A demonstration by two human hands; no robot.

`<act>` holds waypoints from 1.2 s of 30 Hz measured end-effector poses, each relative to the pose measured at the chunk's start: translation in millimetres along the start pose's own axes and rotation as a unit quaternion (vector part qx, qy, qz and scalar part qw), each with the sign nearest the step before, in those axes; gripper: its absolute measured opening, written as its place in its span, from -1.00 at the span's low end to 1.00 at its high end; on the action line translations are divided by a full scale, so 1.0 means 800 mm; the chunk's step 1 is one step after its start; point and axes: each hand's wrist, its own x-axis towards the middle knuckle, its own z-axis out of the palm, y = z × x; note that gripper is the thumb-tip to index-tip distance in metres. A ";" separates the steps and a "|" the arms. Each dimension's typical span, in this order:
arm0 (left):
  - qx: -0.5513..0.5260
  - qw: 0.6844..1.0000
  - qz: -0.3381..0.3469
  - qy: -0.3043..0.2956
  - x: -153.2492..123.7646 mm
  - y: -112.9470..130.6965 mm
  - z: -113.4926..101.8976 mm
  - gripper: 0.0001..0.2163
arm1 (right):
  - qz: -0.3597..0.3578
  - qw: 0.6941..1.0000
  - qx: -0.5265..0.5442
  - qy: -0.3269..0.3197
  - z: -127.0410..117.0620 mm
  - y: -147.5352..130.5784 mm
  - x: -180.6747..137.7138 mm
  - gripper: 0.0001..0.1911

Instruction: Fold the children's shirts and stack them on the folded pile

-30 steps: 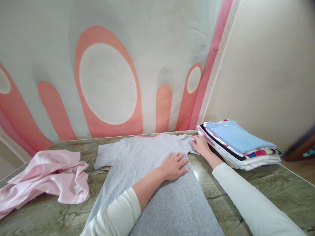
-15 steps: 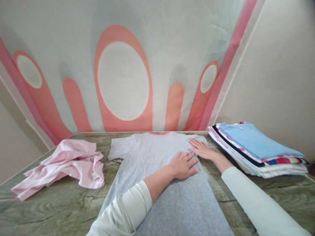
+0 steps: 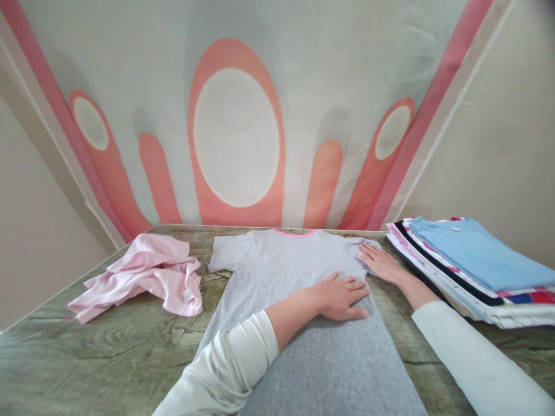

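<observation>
A grey short-sleeved T-shirt (image 3: 277, 260) with a pink neckline lies spread out in front of me, its collar toward the far edge. My left hand (image 3: 342, 297) rests flat on the right part of the shirt's body, palm down with fingers apart. Farther up, my right hand (image 3: 379, 261) lies flat at the shirt's right sleeve, fingers stretched out. Neither hand grips anything. My left forearm crosses over the shirt and hides part of its lower left side. The bottom hem is outside the view.
A crumpled pink garment (image 3: 151, 277) lies left of the shirt. On the right stands a stack of folded clothes (image 3: 481, 254), a light blue one on top, close to my right forearm. The wood-patterned table (image 3: 108, 358) meets a wall with a pink and white printed backdrop (image 3: 236, 138).
My view has swung slightly left, so everything sits farther right. My left hand has slid a little toward the near side of the shirt; my right hand stays at the sleeve.
</observation>
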 end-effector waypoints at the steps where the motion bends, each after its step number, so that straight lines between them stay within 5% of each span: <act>1: -0.005 1.000 -0.006 -0.005 0.000 0.007 0.001 -0.37 | -0.003 1.000 -0.007 0.004 0.003 0.002 0.001 -0.36; 12: -0.073 0.997 -0.020 -0.030 -0.002 0.083 0.023 -0.15 | 0.006 0.999 -0.034 0.001 0.009 0.007 0.004 -0.30; 16: -0.133 0.983 0.093 -0.083 -0.011 0.097 0.005 -0.25 | -0.001 1.000 -0.023 0.001 0.001 0.008 0.001 -0.35; 19: -0.165 0.968 0.156 -0.111 -0.019 0.073 -0.019 -0.37 | -0.018 0.999 -0.034 0.014 -0.014 0.003 -0.005 -0.49; 22: -0.095 0.994 -0.043 -0.041 -0.027 0.017 -0.031 -0.47 | -0.061 0.995 -0.042 0.064 -0.031 -0.019 -0.016 -0.59; 25: -0.007 0.972 -0.229 0.055 -0.033 -0.041 -0.022 -0.48 | -0.121 0.992 -0.003 0.043 -0.038 -0.059 -0.030 -0.55; 30: 0.031 0.959 -0.269 0.077 -0.036 -0.080 0.011 -0.43 | -0.140 0.990 0.029 -0.008 -0.028 -0.092 -0.051 -0.41; 36: 0.053 0.957 -0.273 0.088 -0.031 -0.081 0.016 -0.41 | -0.049 0.995 -0.013 0.085 -0.050 -0.076 -0.077 -0.43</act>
